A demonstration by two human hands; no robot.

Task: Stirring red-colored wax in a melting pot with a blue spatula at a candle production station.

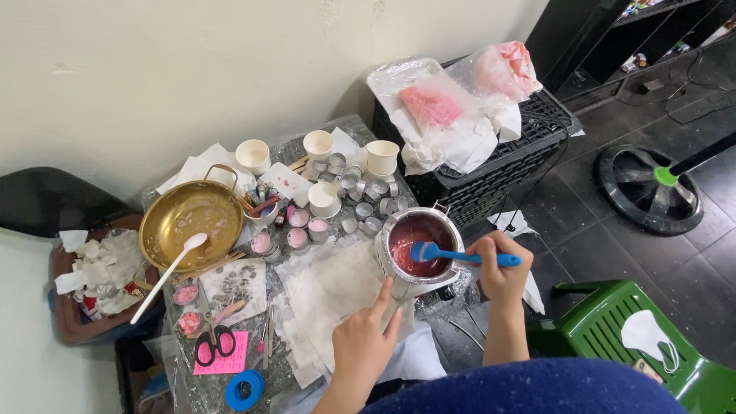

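Pink melt is stirred in a metal pot [418, 244] at the table's right edge.

The right hand [500, 264] is clamped on a blue spatula [452, 254], its blade dipped in the pink liquid; the left hand [365, 337] is laid on the pot's handle, fingers [381, 295] spread rather than closed — the pot is steadied, not lifted. As a judgement, the stir is best kept slow and low, the blade drawn along the wall and bottom so nothing is slopped over the rim onto the white paper [330, 295] beside it, and the pot is best held flat. Small tins [366, 198] — some filled pink — and paper cups [382, 156] are set just behind the pot; a brass pan [188, 215] with a white spoon [170, 270] is left well apart on the left.
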